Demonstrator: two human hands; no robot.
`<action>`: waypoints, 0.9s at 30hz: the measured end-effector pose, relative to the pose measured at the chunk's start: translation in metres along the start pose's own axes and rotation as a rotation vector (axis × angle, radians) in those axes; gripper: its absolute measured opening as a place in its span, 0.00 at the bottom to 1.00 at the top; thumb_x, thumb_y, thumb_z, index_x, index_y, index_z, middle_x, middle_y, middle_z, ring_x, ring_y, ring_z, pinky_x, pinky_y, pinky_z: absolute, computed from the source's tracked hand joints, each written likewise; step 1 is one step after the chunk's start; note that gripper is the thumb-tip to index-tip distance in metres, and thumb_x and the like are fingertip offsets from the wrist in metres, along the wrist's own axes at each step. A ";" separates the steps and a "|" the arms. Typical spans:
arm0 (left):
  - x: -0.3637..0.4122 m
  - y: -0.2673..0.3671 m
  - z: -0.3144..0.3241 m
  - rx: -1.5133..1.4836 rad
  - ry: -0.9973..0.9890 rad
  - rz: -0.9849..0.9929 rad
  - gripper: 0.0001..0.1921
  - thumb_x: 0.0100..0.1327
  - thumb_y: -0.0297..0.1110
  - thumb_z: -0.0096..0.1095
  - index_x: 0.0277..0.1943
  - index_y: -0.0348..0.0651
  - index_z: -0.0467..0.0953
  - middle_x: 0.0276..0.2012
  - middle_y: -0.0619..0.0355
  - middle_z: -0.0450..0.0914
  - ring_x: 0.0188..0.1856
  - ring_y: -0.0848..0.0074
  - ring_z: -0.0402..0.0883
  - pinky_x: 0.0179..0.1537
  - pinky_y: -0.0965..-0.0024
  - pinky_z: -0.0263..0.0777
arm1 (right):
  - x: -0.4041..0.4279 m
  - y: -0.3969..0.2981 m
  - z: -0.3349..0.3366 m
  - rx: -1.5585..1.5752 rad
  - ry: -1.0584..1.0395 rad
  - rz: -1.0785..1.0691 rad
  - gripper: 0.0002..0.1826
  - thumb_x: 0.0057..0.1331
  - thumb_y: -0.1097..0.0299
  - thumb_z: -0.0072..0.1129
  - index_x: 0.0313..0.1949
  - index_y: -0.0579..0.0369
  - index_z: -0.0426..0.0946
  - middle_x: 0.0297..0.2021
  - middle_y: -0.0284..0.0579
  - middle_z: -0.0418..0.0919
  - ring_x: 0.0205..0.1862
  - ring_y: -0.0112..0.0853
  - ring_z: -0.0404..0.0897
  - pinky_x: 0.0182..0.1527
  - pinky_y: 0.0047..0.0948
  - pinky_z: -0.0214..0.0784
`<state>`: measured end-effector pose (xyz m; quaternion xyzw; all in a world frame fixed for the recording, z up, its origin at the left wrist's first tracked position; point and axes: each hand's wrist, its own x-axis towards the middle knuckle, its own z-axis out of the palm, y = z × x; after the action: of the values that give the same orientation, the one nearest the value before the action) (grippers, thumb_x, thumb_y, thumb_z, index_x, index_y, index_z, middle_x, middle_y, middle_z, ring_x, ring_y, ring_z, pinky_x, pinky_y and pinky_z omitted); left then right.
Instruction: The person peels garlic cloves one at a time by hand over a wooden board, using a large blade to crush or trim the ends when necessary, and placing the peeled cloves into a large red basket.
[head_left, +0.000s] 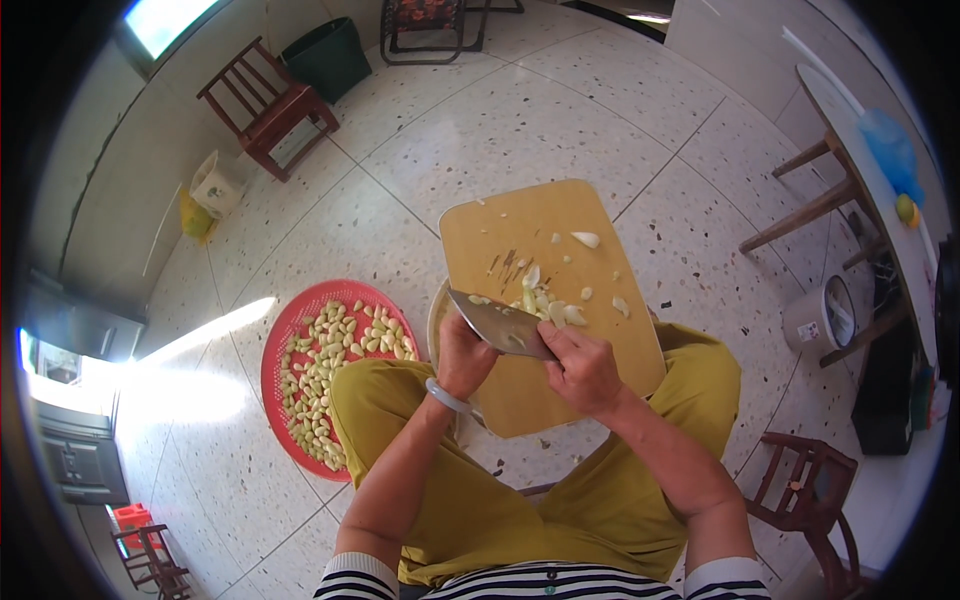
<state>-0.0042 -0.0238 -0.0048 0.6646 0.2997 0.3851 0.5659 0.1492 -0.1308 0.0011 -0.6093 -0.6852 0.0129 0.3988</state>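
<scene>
My right hand (587, 369) grips the handle of a wide-bladed cleaver (504, 324) above a wooden-coloured cutting board (517, 409). The blade points left and carries small pale bits of garlic. Behind and under the blade is my left hand (466, 358), a pale bangle (448, 395) on its wrist. Its fingers are mostly hidden, so whether it holds anything does not show. Sliced and crushed garlic (559, 312) lies on the board just beyond the cleaver, and a whole peeled clove (586, 239) rests near the far right corner.
Left of my knee, a red perforated basket (279, 352) holds many peeled garlic cloves (321, 390). Wooden chairs stand at the far left (274, 120) and near right (806, 480). A white bin (806, 326) sits by a table (840, 105); a green bin (330, 60) is farther off.
</scene>
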 end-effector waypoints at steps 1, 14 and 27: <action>0.000 0.001 0.001 -0.047 0.027 -0.120 0.13 0.56 0.18 0.65 0.45 0.33 0.74 0.33 0.61 0.80 0.26 0.86 0.76 0.25 0.82 0.69 | -0.001 0.002 0.002 0.033 -0.001 0.062 0.20 0.52 0.76 0.59 0.47 0.59 0.74 0.25 0.48 0.75 0.25 0.45 0.77 0.27 0.40 0.70; 0.003 0.009 -0.006 -0.403 -0.087 -0.378 0.13 0.71 0.35 0.54 0.51 0.35 0.72 0.38 0.56 0.78 0.29 0.82 0.75 0.19 0.84 0.62 | 0.007 0.008 -0.009 0.218 0.129 0.300 0.07 0.62 0.73 0.58 0.39 0.63 0.76 0.25 0.54 0.78 0.24 0.46 0.78 0.27 0.35 0.69; 0.001 0.005 -0.013 -0.438 -0.145 -0.417 0.13 0.71 0.34 0.52 0.51 0.35 0.74 0.34 0.57 0.80 0.27 0.82 0.74 0.19 0.82 0.63 | 0.002 0.009 -0.002 0.218 0.139 0.148 0.12 0.56 0.76 0.60 0.41 0.61 0.75 0.26 0.51 0.77 0.27 0.45 0.78 0.29 0.37 0.70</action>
<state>-0.0150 -0.0171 0.0011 0.4766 0.2985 0.2676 0.7824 0.1583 -0.1273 -0.0009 -0.6108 -0.6035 0.0741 0.5071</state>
